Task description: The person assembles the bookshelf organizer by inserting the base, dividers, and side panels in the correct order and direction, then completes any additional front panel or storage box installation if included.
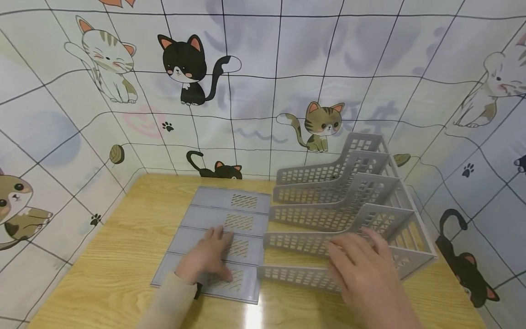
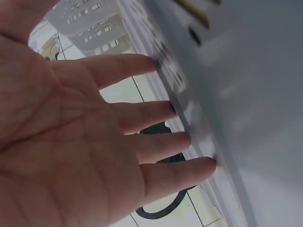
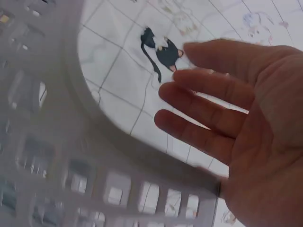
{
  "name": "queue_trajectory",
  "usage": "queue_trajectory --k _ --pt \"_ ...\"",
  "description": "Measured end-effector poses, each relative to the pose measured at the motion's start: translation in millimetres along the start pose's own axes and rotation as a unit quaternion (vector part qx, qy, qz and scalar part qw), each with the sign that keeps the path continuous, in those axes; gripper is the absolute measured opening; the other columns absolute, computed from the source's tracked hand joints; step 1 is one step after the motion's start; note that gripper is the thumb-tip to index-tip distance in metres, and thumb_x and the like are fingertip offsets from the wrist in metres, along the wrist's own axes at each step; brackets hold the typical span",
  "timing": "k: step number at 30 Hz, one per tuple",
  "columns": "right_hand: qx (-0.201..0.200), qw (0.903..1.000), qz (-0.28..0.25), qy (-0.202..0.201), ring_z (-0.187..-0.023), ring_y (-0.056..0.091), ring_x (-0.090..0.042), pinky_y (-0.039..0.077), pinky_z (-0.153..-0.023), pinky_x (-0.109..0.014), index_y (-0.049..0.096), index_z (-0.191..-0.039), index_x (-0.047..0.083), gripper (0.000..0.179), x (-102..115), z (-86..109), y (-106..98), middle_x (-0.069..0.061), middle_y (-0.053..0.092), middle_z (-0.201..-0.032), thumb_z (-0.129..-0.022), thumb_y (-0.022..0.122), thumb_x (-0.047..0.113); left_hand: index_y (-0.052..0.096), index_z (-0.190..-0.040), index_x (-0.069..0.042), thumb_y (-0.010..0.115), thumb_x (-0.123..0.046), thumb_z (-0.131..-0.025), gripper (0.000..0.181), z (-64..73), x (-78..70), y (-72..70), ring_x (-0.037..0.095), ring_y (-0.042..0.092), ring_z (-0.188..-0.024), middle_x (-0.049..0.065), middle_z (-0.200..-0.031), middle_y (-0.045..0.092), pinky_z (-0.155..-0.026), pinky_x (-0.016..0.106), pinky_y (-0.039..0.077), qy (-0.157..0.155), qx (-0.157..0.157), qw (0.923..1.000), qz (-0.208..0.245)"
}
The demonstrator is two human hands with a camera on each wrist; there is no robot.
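A grey slatted panel [image 1: 191, 240] lay flat on the left-centre of the wooden table [image 1: 102, 228], its long axis seeming to run near to far, angled slightly rightward at the far end. Its sections ran left to right, with the slotted patches [image 1: 244, 201] toward their right ends. A grey perforated rack [image 1: 296, 276] stood right of it, its dividers running left to right: the low ends pointed left at the panel, the tall ends stood on the right, against a barred side [image 1: 415, 230] that stretched near to far. The near divider's low end met or slightly overlapped the panel's right edge; I could not tell which. There were one panel with four sections and four slotted patches, and one rack with five dividers marking off four bays. The two hands were apart from each other. The left hand [image 1: 209, 256] rested on the nearer part of the panel, fingers straight and spread; in its wrist view, four fingertips [image 2: 201, 169] touched the grey plastic. The right hand [image 1: 363, 269] was over the near right of the rack, its fingers loosely extended; in its wrist view, four digits were clear of the perforated wall, and a fifth, low down, was at the rim, whether touching I could not tell. Behind, a white gridded wall covering [image 1: 255, 100] carried printed cats.
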State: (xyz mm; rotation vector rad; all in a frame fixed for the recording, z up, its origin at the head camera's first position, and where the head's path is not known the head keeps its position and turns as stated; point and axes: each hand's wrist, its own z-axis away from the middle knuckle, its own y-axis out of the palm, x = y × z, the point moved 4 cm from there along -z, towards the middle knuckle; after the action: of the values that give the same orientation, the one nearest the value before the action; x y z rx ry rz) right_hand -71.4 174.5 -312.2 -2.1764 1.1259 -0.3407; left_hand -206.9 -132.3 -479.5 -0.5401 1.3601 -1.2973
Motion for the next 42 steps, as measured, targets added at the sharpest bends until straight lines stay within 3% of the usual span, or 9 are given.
queue_trajectory --k 3,5,7,11,14,17,23,36,42 --pt "0.015 0.9992 -0.026 -0.027 -0.102 0.069 -0.036 0.028 -0.121 -0.058 0.074 -0.099 -0.002 0.053 14 5.7 18 -0.015 0.074 -0.105 -0.114 0.03 0.023 0.039 -0.156 0.002 0.102 -0.035 -0.057 0.123 -1.6 -1.2 5.0 0.06 0.013 -0.15 0.035 -0.164 0.02 -0.115 0.074 0.025 -0.002 0.005 0.9999 -0.01" --pt "0.035 0.9981 -0.033 -0.04 -0.109 0.068 -0.038 0.029 -0.122 -0.055 0.071 -0.105 -0.005 0.034 20 10.9 29 -0.018 0.072 -0.113 -0.109 0.043 0.014 0.038 -0.157 0.003 0.102 -0.036 -0.057 0.124 -3.9 -1.8 6.4 0.061 0.013 -0.15 0.036 -0.164 0.019 -0.114 0.074 0.026 -0.005 0.005 0.9998 -0.018" --pt "0.08 0.9957 -0.025 -0.038 -0.111 0.067 -0.038 0.043 -0.114 -0.051 0.069 -0.113 -0.006 0.024 22 16.2 43 -0.02 0.07 -0.118 -0.099 0.066 0.013 0.037 -0.158 0.002 0.102 -0.036 -0.057 0.125 -6.8 -1.4 6.9 0.061 0.013 -0.15 0.036 -0.164 0.018 -0.114 0.074 0.027 -0.012 0.007 0.9997 -0.022" --pt "0.171 0.9849 0.028 0.003 -0.091 0.071 -0.03 0.061 -0.08 -0.046 0.069 -0.106 0.0 0.048 15 25.1 71 -0.013 0.071 -0.101 -0.066 0.093 0.008 0.034 -0.159 0.001 0.1 -0.04 -0.06 0.125 -15.9 -0.4 5.8 0.06 0.013 -0.15 0.035 -0.165 0.017 -0.114 0.074 0.027 -0.021 0.012 0.9993 -0.029" --pt "0.192 0.9802 0.041 0.027 -0.067 0.065 -0.022 0.056 -0.058 -0.038 0.065 -0.081 0.009 0.029 8 30.8 83 -0.002 0.065 -0.076 -0.065 0.082 -0.007 0.035 -0.159 0.0 0.099 -0.042 -0.062 0.124 -25.6 -0.4 4.5 0.059 0.015 -0.151 0.034 -0.165 0.018 -0.115 0.071 0.029 -0.02 0.011 0.9989 -0.04" --pt "0.192 0.9803 0.025 0.041 -0.051 0.047 -0.01 0.04 -0.043 -0.029 0.049 -0.063 0.016 0.041 2 33.6 90 0.007 0.047 -0.059 -0.059 0.068 -0.019 0.035 -0.16 -0.002 0.099 -0.043 -0.063 0.123 -35.9 -1.3 1.8 0.056 0.015 -0.152 0.032 -0.166 0.018 -0.117 0.068 0.029 -0.022 0.011 0.9987 -0.046" --pt "0.172 0.9829 -0.011 0.064 -0.056 0.013 -0.002 0.012 -0.046 -0.017 0.026 -0.059 0.022 0.058 -9 28.3 90 0.013 0.016 -0.06 -0.059 0.055 -0.028 0.031 -0.162 -0.006 0.096 -0.044 -0.066 0.122 -54.2 -3.2 -5.7 0.053 0.012 -0.154 0.028 -0.168 0.014 -0.12 0.065 0.025 -0.029 0.008 0.9983 -0.05" --pt "0.184 0.9798 -0.022 0.075 -0.057 0.011 -0.002 0.011 -0.048 -0.017 0.021 -0.062 0.023 0.06 -18 28.6 89 0.013 0.012 -0.063 -0.057 0.051 -0.028 0.039 -0.158 -0.004 0.095 -0.036 -0.072 0.108 -50.9 -12.4 -9.2 0.052 0.018 -0.153 0.028 -0.167 0.018 -0.119 0.064 0.029 -0.042 0.004 0.9986 -0.03" --pt "0.242 0.9657 -0.024 0.091 -0.055 0.014 -0.002 0.014 -0.047 -0.017 0.029 -0.059 0.022 0.058 -22 28.9 89 0.013 0.016 -0.06 -0.059 0.055 -0.029 0.037 -0.159 -0.004 0.094 -0.036 -0.074 0.107 -50.8 -12.1 -7.6 0.051 0.016 -0.154 0.027 -0.168 0.016 -0.12 0.063 0.028 -0.048 0.017 0.9982 -0.031"
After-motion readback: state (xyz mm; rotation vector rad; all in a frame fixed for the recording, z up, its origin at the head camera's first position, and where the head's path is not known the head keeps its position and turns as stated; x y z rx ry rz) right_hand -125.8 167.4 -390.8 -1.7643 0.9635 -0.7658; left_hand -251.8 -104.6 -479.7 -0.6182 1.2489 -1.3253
